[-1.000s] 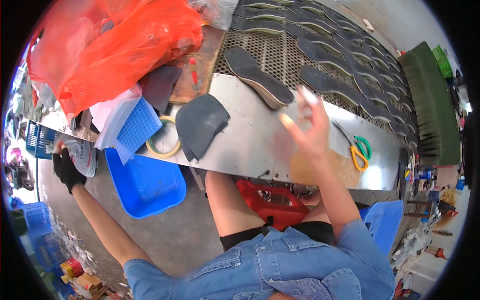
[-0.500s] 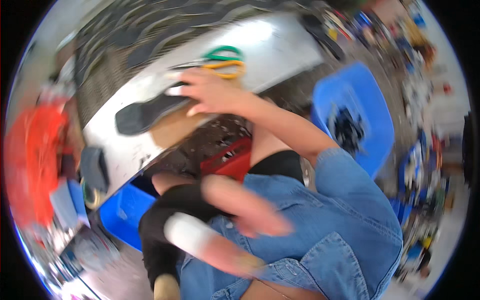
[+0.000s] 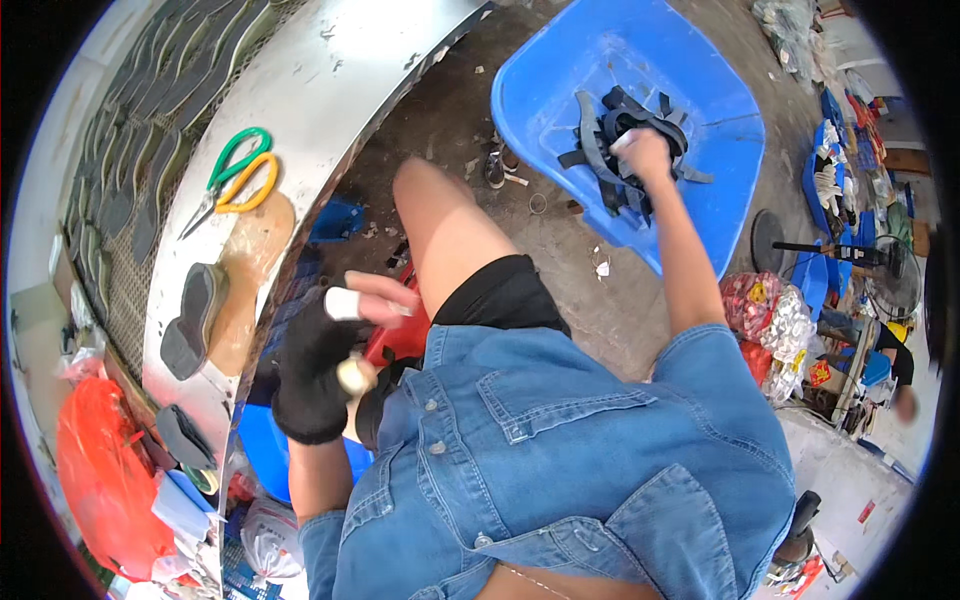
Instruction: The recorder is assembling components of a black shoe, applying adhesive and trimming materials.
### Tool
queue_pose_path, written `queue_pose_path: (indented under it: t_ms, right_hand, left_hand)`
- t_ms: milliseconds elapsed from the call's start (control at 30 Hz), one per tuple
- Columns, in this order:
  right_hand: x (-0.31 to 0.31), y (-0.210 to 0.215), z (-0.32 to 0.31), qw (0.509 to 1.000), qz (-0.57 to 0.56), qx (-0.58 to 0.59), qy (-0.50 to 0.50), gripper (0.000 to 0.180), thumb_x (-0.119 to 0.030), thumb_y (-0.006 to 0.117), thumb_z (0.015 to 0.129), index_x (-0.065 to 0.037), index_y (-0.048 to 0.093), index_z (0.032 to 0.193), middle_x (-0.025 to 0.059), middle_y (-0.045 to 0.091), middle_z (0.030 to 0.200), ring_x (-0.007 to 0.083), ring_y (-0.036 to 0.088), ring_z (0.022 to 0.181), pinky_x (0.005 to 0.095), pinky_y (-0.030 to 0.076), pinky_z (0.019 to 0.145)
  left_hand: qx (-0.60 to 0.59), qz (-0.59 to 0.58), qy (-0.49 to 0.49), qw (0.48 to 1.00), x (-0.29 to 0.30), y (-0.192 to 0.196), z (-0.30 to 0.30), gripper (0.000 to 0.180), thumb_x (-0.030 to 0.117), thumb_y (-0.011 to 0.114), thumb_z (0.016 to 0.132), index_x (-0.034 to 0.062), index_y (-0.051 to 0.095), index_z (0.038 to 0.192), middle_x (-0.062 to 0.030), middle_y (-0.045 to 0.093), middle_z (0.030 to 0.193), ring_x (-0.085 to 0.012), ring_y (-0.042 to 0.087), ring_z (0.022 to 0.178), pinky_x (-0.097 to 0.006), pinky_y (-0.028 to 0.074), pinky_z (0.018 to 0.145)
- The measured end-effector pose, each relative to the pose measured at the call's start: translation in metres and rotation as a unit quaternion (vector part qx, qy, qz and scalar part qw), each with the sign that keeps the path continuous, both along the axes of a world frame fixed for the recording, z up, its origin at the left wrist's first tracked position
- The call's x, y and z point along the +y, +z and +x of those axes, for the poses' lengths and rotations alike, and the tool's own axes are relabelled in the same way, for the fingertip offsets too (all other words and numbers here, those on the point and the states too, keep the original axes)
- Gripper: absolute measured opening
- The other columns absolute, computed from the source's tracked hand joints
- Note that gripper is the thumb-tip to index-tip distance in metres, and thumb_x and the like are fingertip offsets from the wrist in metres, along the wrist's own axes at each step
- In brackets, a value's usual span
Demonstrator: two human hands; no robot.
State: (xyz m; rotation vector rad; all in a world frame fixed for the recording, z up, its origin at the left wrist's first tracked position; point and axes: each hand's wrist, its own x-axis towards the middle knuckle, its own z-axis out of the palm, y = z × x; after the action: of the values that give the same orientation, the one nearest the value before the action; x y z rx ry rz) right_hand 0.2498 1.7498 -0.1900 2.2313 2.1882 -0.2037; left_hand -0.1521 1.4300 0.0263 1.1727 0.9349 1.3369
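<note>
My right hand point(image 3: 648, 156) reaches into a large blue bin point(image 3: 515, 95), fingers drawn together on the heap of black and grey straps point(image 3: 600, 150). White tape wraps one of its fingers; the fingertips are partly hidden. Above my lap is my left hand point(image 3: 350, 335), in a black fingerless glove, with nothing seen in it. Its fingers, one taped white, are apart from the thumb, which has a yellowish cover. On the white table point(image 3: 330, 90), a dark shoe sole point(image 3: 193, 322) lies partly over a brown sole-shaped piece point(image 3: 240, 285), near scissors point(image 3: 237, 180) with green and yellow handles.
Several dark soles point(image 3: 160, 130) fill a mesh rack beyond the table. A red plastic bag point(image 3: 105, 470) and another dark piece point(image 3: 185, 437) are at the near left. A fan point(image 3: 890, 275) and filled bags point(image 3: 765, 320) stand at the right. Scraps litter the floor point(image 3: 560, 270).
My right hand has gone from beside the scissors on the table to the straps in the blue bin. My left hand has moved up and left from my shirt. The view has turned rightward.
</note>
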Motion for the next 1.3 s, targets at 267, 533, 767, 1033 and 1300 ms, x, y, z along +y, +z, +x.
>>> queue_pose_path:
  t_ms: [267, 533, 767, 1033, 1300]
  right_hand:
    - [0.023, -0.026, -0.045, 0.984, 0.121, 0.044, -0.121, 0.037, -0.036, 0.075, 0.069, -0.009, 0.068, 0.093, 0.0147, 0.061, 0.103, 0.034, 0.061, 0.092, 0.0445, 0.05, 0.08]
    - [0.059, 0.051, -0.034, 0.869, 0.188, 0.457, -0.024, 0.02, -0.018, 0.072, 0.079, -0.002, 0.068, 0.089, 0.006, 0.068, 0.081, 0.0153, 0.061, 0.062, 0.0268, 0.047, 0.058]
    - [0.0, 0.18, -0.111, 0.636, -0.041, 0.764, 0.099, 0.023, -0.011, 0.063, 0.086, 0.0, 0.062, 0.107, 0.0029, 0.063, 0.08, 0.0128, 0.058, 0.065, 0.0262, 0.049, 0.06]
    - [-0.12, 0.205, -0.238, 0.586, -0.324, 0.667, 0.326, 0.025, -0.003, 0.069, 0.079, -0.001, 0.063, 0.103, 0.0001, 0.064, 0.086, 0.0068, 0.058, 0.08, 0.0233, 0.048, 0.069]
    - [-0.153, 0.194, -0.284, 0.599, -0.28, 0.679, 0.318, 0.04, -0.003, 0.07, 0.077, -0.002, 0.057, 0.115, 0.0058, 0.06, 0.111, 0.0127, 0.058, 0.093, 0.027, 0.048, 0.076]
  left_hand:
    - [-0.006, -0.225, 0.168, 0.96, -0.022, -0.07, -0.006, 0.033, 0.021, 0.06, 0.084, -0.001, 0.056, 0.108, -0.012, 0.06, 0.104, -0.0201, 0.059, 0.093, -0.03, 0.046, 0.082]
    - [-0.035, -0.279, 0.181, 0.942, -0.008, -0.062, -0.003, 0.027, 0.012, 0.059, 0.084, 0.0004, 0.058, 0.108, -0.0097, 0.063, 0.103, -0.0165, 0.059, 0.093, -0.028, 0.046, 0.082]
    - [0.143, -0.175, 0.113, 0.968, 0.049, -0.081, -0.014, 0.027, 0.016, 0.057, 0.088, 0.0029, 0.061, 0.111, -0.0052, 0.066, 0.093, -0.0125, 0.06, 0.086, -0.027, 0.047, 0.079]
    - [-0.217, -0.154, 0.075, 0.961, 0.103, -0.039, -0.015, 0.027, 0.024, 0.054, 0.092, 0.002, 0.06, 0.107, -0.0042, 0.063, 0.091, -0.0099, 0.056, 0.084, -0.022, 0.044, 0.067]
    - [-0.093, -0.108, 0.338, 0.93, 0.03, -0.02, -0.021, 0.013, 0.008, 0.059, 0.086, 0.002, 0.06, 0.097, -0.0038, 0.061, 0.083, -0.0108, 0.059, 0.071, -0.025, 0.049, 0.061]
